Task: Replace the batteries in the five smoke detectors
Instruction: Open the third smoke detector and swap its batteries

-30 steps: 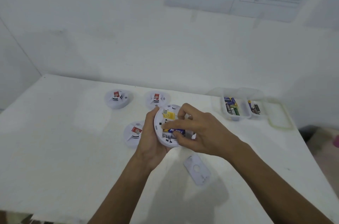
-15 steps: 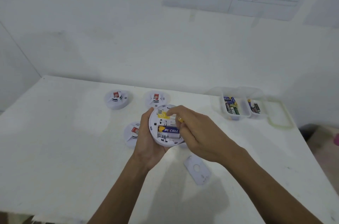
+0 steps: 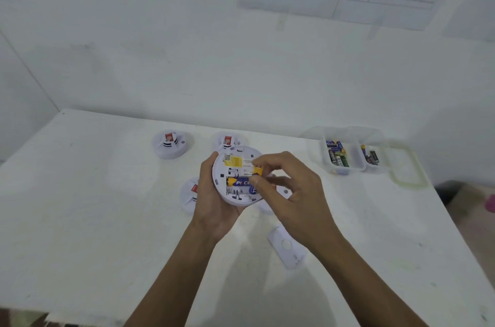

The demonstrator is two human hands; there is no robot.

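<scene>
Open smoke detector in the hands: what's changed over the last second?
The right hand has lifted its fingers off the seated battery and now pinches a second battery at the slot above it. The left hand has turned the detector more toward the camera and still holds it. The loose cover and battery box stayed put.

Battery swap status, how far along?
Done: cover off, lying on the table; one battery seated in the held detector. In hand: left hand grips it, right hand pinches a second battery at the upper slot. Left: refit cover; other detectors: status can't be told.
</scene>
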